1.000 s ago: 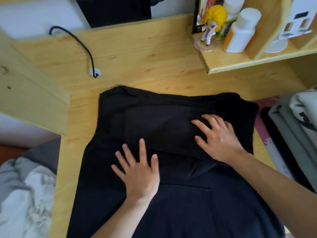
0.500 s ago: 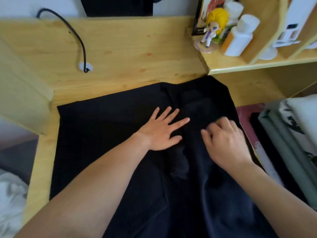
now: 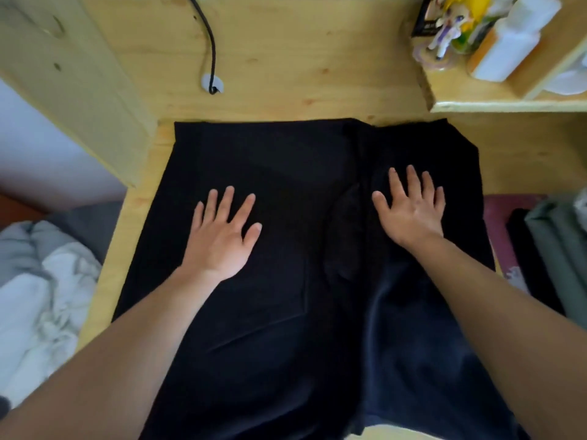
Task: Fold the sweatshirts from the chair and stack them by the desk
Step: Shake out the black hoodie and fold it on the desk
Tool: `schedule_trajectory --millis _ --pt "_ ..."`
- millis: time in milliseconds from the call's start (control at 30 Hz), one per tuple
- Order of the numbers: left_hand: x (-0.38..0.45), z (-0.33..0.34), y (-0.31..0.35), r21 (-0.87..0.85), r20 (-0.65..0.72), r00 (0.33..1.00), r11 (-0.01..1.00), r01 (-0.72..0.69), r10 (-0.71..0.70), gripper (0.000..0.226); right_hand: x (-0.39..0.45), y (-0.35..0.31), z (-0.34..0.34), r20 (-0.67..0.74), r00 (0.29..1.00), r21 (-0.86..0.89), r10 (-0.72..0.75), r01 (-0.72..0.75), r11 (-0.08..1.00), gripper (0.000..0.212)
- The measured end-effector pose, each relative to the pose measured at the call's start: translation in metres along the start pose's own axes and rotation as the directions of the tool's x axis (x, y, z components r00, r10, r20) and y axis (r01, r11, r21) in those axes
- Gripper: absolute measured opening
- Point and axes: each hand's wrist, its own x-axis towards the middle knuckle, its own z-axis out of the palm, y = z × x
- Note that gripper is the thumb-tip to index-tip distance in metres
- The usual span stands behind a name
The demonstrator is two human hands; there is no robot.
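Observation:
A black sweatshirt (image 3: 286,173) lies spread flat over the wooden desk (image 3: 286,58), reaching from mid-desk to the near edge. A folded strip runs down its right third. My left hand (image 3: 222,236) rests flat on the left half, fingers spread, holding nothing. On the folded right part, my right hand (image 3: 413,208) lies palm down with its fingers apart. A stack of folded clothes (image 3: 552,242), grey-green and black, sits at the right beside the desk.
A black cable (image 3: 208,42) runs down to a grommet at the desk's back. A raised shelf (image 3: 508,103) at the back right carries a figurine (image 3: 451,27) and a white bottle (image 3: 508,42). White and grey clothing (image 3: 38,281) is heaped at the left.
Both hands have slid apart across the sweatshirt: the left went left and flat, the right opened from curled to flat. The view has shifted closer and more downward.

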Motion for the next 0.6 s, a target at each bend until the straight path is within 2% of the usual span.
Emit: schedule_trajectory --millis 33,100,167,200,300,400,467,600 --pt "0.001 -0.006 0.004 0.012 -0.009 1.0 1.0 0.02 -0.02 0.065 -0.001 -0.003 -0.007 -0.009 1.0 0.036 -0.03 0.031 0.999 0.068" --pt "-0.028 -0.017 0.016 0.005 -0.098 0.995 1.0 0.02 -0.02 0.062 -0.032 -0.011 -0.018 -0.15 0.976 0.071 -0.16 0.172 0.983 0.06" --pt "-0.095 -0.018 0.033 -0.023 -0.167 0.985 0.999 -0.041 0.036 0.06 -0.098 -0.017 -0.019 -0.317 0.898 0.063 -0.306 0.342 0.938 0.051" --pt "-0.133 -0.014 0.037 -0.033 -0.15 0.988 0.998 -0.051 0.046 0.06 -0.138 -0.016 -0.013 -0.335 0.874 0.073 -0.353 0.397 0.915 0.05" --pt "-0.217 0.012 0.009 0.011 -0.017 0.999 0.999 0.045 -0.045 0.062 -0.226 0.009 0.017 -0.166 0.897 -0.003 -0.41 0.416 0.909 0.06" --pt "-0.239 0.032 -0.045 0.055 0.041 0.993 0.993 0.104 -0.107 0.066 -0.241 0.054 0.047 -0.041 0.913 -0.153 -0.405 0.395 0.906 0.065" --pt "-0.235 0.037 -0.061 0.075 0.049 0.994 0.993 0.094 -0.098 0.067 -0.237 0.072 0.056 -0.028 0.903 -0.149 -0.429 0.42 0.895 0.067" --pt "-0.231 0.039 -0.063 0.092 0.024 0.998 0.994 0.056 -0.059 0.068 -0.235 0.079 0.061 -0.104 0.871 -0.082 -0.481 0.474 0.877 0.062"
